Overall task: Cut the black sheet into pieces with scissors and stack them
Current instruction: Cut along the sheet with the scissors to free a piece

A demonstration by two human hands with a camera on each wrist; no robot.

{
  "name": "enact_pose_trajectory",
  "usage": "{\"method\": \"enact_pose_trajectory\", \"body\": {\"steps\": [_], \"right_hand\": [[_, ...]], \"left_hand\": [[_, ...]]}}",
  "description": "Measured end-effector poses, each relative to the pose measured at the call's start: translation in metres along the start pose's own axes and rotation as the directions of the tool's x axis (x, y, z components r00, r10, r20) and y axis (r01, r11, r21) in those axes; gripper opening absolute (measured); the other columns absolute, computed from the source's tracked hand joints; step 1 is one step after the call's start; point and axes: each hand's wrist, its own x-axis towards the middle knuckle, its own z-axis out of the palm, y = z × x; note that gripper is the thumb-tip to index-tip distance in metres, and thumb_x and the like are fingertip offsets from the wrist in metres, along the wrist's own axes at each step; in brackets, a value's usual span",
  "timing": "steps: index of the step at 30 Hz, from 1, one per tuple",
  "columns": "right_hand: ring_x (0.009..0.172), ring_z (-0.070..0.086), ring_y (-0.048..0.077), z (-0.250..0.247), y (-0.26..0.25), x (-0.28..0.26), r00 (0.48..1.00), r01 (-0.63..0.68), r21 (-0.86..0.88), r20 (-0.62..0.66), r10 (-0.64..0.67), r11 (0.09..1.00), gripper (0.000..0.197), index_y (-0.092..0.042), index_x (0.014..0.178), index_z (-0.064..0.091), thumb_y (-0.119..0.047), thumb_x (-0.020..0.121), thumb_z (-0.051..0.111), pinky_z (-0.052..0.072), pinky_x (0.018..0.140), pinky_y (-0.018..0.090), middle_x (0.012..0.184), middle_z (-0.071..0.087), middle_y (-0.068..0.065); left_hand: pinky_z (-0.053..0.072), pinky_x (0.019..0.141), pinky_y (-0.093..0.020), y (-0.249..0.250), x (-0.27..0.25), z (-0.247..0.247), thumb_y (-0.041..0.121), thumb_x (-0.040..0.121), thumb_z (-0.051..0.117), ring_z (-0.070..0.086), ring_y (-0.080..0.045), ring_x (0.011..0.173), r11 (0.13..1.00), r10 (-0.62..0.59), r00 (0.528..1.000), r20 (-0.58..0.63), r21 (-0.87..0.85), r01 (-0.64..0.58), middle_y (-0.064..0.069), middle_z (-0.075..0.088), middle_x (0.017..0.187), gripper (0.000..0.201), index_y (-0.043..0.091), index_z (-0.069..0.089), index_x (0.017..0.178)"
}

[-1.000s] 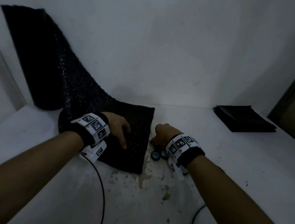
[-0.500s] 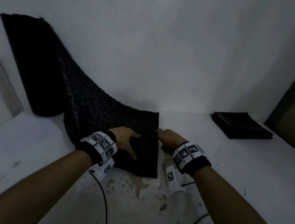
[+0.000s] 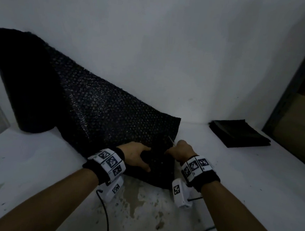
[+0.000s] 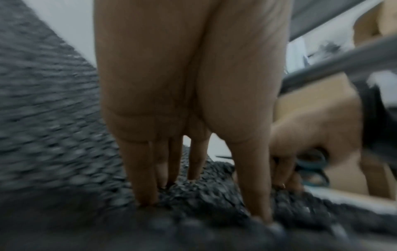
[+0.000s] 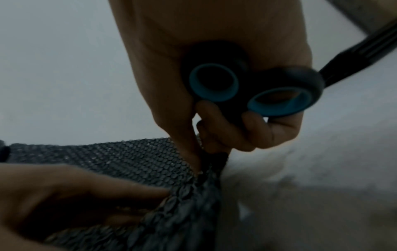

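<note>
**Both hands on the near right corner of the black sheet**

I see the black sheet (image 3: 115, 119) unrolling from a roll standing at about 10 o'clock on the white table (image 3: 252, 178) and running down toward me, its free end lying flat near the centre. My left hand (image 3: 135, 155) lies on that free end with fingers (image 4: 141, 178) fairly straight and spread, tips pressing into the bumpy surface, thumb angled toward 3 o'clock; it curls round nothing. In the left wrist view the tips dent the material slightly.

My right hand (image 3: 180, 151) sits just at 3 o'clock of the left, at the sheet's right edge. The right wrist view shows its thumb and forefinger pinching that edge, bunching it into a small ridge, while the other fingers (image 5: 264, 129) curl under the scissors (image 5: 253, 88), whose black handles with blue-lined loops rest against the palm. No finger passes through the loops. A thin blade tip (image 3: 170, 140) pokes out past the knuckles toward 11 o'clock, over the sheet; I cannot tell how far the blades are parted.

A flat stack of cut pieces (image 3: 237, 134) lies well apart at 2 o'clock on the table, near the wall. The table surface is worn and stained at 6 o'clock, close below my wrists.
</note>
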Motion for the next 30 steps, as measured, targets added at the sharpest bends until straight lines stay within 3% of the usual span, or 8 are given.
{"method": "enact_pose_trajectory", "body": {"steps": [3,6,11,16,20,22,24,30], "right_hand": [[0.118,0.054,0.034,-0.016,0.018,0.006,0.998,-0.054,-0.022,-0.018,0.054,0.998,0.059,-0.002,0.133,0.046,-0.028,0.087,0.073,0.051,0.09,0.035,0.136,0.049,0.019],[0.126,0.05,0.036,-0.032,0.033,0.011,0.995,-0.093,-0.029,-0.04,0.092,0.995,0.07,-0.002,0.139,0.041,-0.03,0.086,0.076,0.05,0.097,0.039,0.141,0.045,0.019],[0.114,0.056,0.033,-0.048,0.053,0.018,0.989,-0.13,-0.018,-0.075,0.128,0.991,0.065,-0.001,0.134,0.045,-0.029,0.085,0.076,0.051,0.083,0.036,0.131,0.053,0.019],[0.083,0.052,0.023,-0.058,0.067,0.029,0.975,-0.13,-0.042,-0.189,0.12,0.991,0.024,-0.003,0.095,0.053,-0.021,0.091,0.069,0.046,0.069,0.028,0.095,0.052,0.01],[0.062,0.05,0.017,-0.06,0.079,0.037,0.931,-0.14,-0.105,-0.352,0.095,0.985,0.029,-0.011,0.068,0.047,-0.018,0.091,0.063,0.054,0.071,0.032,0.085,0.06,0.011],[0.073,0.057,0.019,-0.061,0.077,0.034,0.931,-0.152,-0.183,-0.358,0.079,0.971,0.013,-0.008,0.091,0.058,-0.02,0.092,0.061,0.054,0.072,0.034,0.095,0.063,0.013],[0.1,0.062,0.026,-0.057,0.074,0.037,0.945,-0.127,-0.296,-0.325,0.025,0.947,0.054,-0.005,0.137,0.043,-0.031,0.094,0.064,0.052,0.079,0.036,0.119,0.061,0.015],[0.128,0.05,0.027,-0.046,0.061,0.043,0.986,0.164,-0.296,0.077,-0.148,0.941,0.087,-0.022,0.147,0.038,-0.062,0.078,0.073,0.044,0.107,0.039,0.146,0.048,0.008]], "left_hand": [[0.024,0.12,-0.033,-0.003,0.005,-0.009,0.057,0.078,0.076,0.026,-0.023,0.147,0.997,-0.023,1.0,-0.012,0.08,0.024,-0.001,0.026,0.162,0.098,0.02,0.029,0.156],[0.018,0.121,-0.053,-0.009,0.012,-0.018,0.063,0.072,0.077,0.006,-0.031,0.152,0.985,-0.093,0.996,0.017,0.146,0.09,0.003,0.0,0.167,0.109,0.033,0.017,0.157],[0.017,0.122,-0.05,-0.003,0.018,-0.018,0.065,0.073,0.075,-0.003,-0.032,0.152,0.985,-0.103,0.981,0.164,0.152,0.078,0.005,-0.019,0.164,0.114,0.045,-0.001,0.156],[0.017,0.123,-0.043,0.013,0.029,-0.014,0.07,0.075,0.071,0.006,-0.027,0.152,0.989,-0.083,0.979,0.188,0.139,0.057,0.004,-0.012,0.166,0.114,0.04,-0.002,0.157],[0.017,0.123,-0.038,0.025,0.039,-0.017,0.07,0.078,0.066,0.01,-0.025,0.152,0.985,-0.084,0.98,0.182,0.165,0.054,0.002,-0.004,0.167,0.111,0.032,0.001,0.159],[0.016,0.121,-0.034,0.028,0.044,-0.017,0.07,0.08,0.064,0.012,-0.024,0.152,0.982,-0.098,0.981,0.166,0.173,0.069,0.0,0.002,0.167,0.107,0.027,0.006,0.16],[0.016,0.121,-0.033,0.031,0.048,-0.016,0.073,0.08,0.061,0.014,-0.023,0.151,0.984,-0.112,0.982,0.155,0.156,0.088,0.0,0.006,0.166,0.107,0.024,0.008,0.16],[0.03,0.117,-0.036,0.042,0.06,-0.014,0.076,0.081,0.058,0.031,-0.026,0.144,0.984,-0.111,0.989,0.097,0.148,0.096,-0.006,0.027,0.161,0.104,0.018,0.02,0.158]]}}
